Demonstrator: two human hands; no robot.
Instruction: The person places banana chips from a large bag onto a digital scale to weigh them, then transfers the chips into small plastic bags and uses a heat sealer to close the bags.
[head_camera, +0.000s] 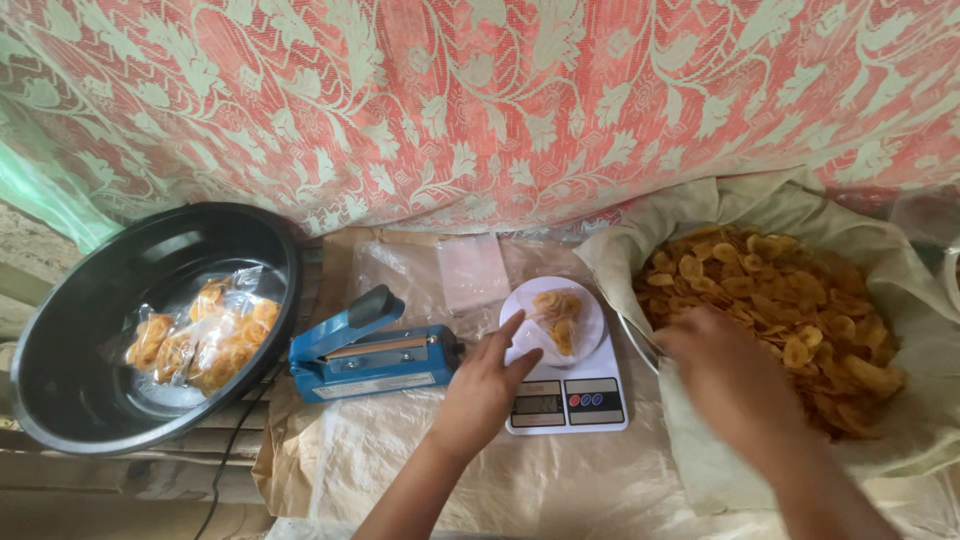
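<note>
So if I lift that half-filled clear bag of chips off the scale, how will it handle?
The clear bag probably feels light and floppy: thin film, few chips. Its mouth seems unsealed, so chips may spill if tilted. They look thin, likely brittle. The left hand touches it.

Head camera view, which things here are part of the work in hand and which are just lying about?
In use:
- left hand on the clear bag
- white scale
- right hand at the heap of yellow chips

Lying about:
- blue heat sealer
- black basin with filled packets
- empty bags
</note>
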